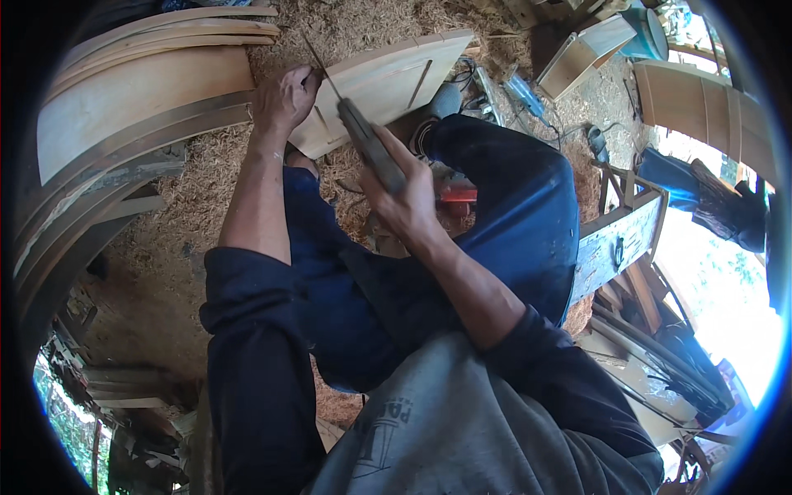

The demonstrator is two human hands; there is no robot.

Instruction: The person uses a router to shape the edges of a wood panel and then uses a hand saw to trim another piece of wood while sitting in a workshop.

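Note:
My right hand (404, 186) is wrapped round the thick grey-brown handle of a handsaw (363, 136). Its thin blade, seen almost edge-on, points up and to the left, over the left end of a pale wooden board (371, 87). Two narrow dark slots run across the board's face, and small notches show along its far edge. At the board's left end my left hand (289, 95) is closed on the wood, close beside the blade; its fingertips are partly hidden. The board leans slantwise in front of my legs, its lower side near my feet.
Curved wooden panels (148, 91) stand at the left. Wood shavings (223, 173) cover the ground. Beyond my right knee lie a blue power tool (525, 95) with a cord and an open wooden box (586, 54). A wooden frame (615, 247) and scrap lumber are at the right.

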